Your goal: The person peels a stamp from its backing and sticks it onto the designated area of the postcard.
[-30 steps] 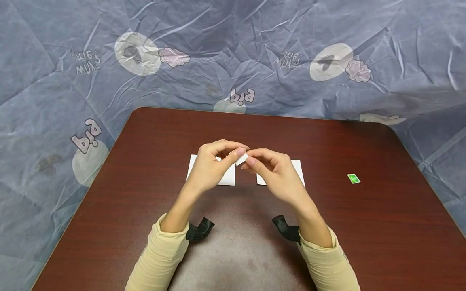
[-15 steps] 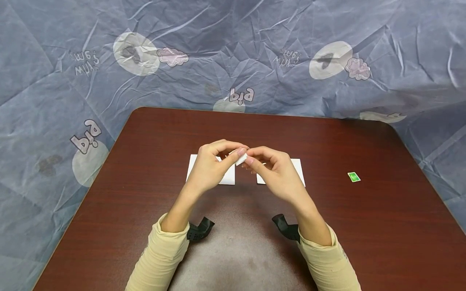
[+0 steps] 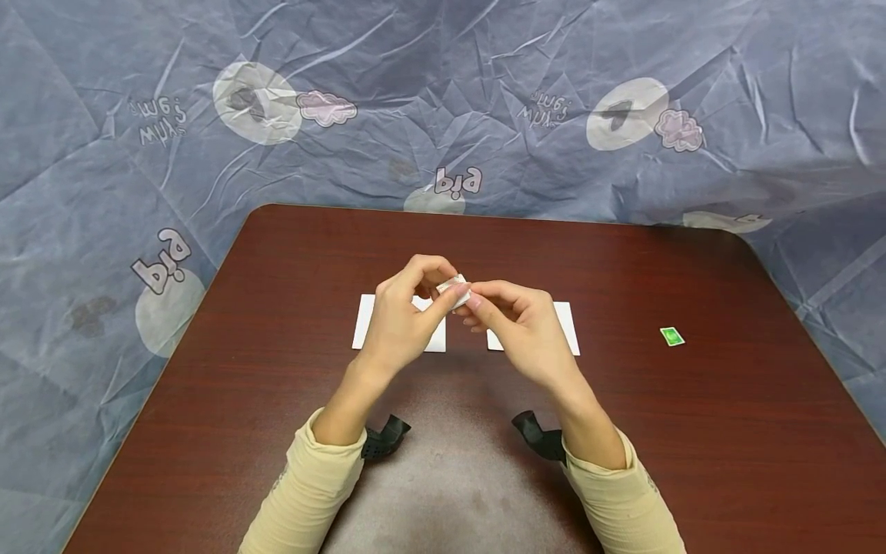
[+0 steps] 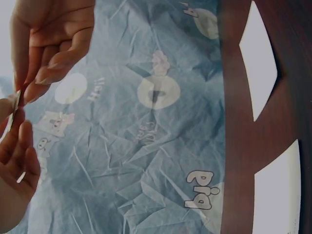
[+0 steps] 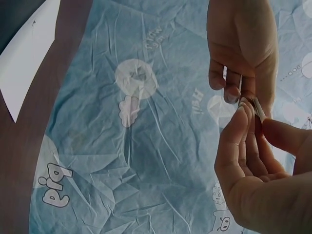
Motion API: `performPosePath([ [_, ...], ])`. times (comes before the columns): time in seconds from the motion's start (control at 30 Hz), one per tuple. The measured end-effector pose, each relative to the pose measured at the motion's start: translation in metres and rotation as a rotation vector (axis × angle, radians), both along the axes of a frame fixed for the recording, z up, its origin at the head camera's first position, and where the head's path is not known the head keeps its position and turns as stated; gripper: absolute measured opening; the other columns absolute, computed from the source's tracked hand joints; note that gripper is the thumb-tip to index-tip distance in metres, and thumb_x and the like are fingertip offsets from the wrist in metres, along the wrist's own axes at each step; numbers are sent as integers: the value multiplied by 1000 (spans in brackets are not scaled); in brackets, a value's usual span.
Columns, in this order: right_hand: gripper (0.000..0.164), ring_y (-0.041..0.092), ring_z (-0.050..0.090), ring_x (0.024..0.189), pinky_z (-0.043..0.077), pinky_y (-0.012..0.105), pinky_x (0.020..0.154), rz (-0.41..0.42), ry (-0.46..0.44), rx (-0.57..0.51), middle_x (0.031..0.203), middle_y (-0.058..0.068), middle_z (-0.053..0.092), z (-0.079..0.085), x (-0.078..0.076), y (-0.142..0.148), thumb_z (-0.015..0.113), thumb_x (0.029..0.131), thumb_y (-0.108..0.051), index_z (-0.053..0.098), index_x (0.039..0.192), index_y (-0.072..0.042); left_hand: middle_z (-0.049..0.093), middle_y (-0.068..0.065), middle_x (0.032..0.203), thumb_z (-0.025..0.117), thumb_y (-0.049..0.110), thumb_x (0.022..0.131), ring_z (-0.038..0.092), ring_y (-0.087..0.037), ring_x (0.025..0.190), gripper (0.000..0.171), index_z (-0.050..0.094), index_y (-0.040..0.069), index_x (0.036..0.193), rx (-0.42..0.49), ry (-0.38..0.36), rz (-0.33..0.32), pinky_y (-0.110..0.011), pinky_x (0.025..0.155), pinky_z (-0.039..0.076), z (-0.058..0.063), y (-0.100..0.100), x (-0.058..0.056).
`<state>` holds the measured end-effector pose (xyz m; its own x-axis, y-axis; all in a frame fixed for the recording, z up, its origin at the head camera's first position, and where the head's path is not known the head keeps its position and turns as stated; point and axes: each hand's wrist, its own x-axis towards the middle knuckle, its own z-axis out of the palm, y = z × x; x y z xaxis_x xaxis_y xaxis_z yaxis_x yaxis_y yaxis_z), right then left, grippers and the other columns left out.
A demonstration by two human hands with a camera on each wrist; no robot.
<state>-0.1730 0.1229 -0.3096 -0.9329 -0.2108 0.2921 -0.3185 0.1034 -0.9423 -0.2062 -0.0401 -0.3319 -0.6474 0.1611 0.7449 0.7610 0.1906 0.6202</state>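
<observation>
A small, flat white piece, paper-like or a sticker's back (image 3: 451, 283), is held above the table's middle in the head view. My left hand (image 3: 404, 319) pinches it between thumb and fingers from the left. From the other side, my right hand (image 3: 529, 331) pinches its right edge with thumb and forefinger. Both hands' fingertips nearly meet at the piece. Seen edge-on in the left wrist view, the piece (image 4: 14, 111) is a thin pale strip; fingers cover much of it. Its far face is hidden.
Two white sheets lie on the brown table (image 3: 277, 431) behind the hands: a left sheet (image 3: 364, 323) and a right sheet (image 3: 567, 327), both partly covered. A small green card or sticker (image 3: 671, 336) lies to the right. Behind hangs a creased blue printed cloth (image 3: 388, 92).
The left hand's forefinger has risen and more of the white piece shows, now tilted with its upper face visible. The right hand stays nearly in place, still pinching the edge.
</observation>
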Motion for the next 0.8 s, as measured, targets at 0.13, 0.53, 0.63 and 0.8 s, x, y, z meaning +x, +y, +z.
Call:
performPosePath([
  [0.13,16,23,66,73,56,35,69,-5,-29,-64,85,25,67,1,1,-1,59,92,3,65,103,13,63,-3,75,76,1,80,54,-12,65,13,66,2,88,6,97,22,-28,59,46,-1,3,0],
  [0.53,19,18,67,71,56,35,71,-15,-88,-181,81,16,69,0,4,-5,60,91,4,62,105,16,65,-7,83,74,-4,79,59,-17,76,10,74,0,89,42,161,13,-25,67,51,0,4,1],
  [0.63,19,18,67,72,56,35,70,-18,-83,-181,82,14,70,0,4,-5,59,91,4,62,105,16,61,-8,84,75,-2,79,57,-20,79,11,73,0,89,52,164,31,-27,68,51,0,5,1],
  [0.8,19,22,68,72,56,34,69,-36,-66,-184,84,14,70,-1,4,-7,59,91,5,63,106,15,57,-7,83,81,7,75,51,-24,80,17,68,3,85,37,190,164,-32,71,42,-1,6,0],
])
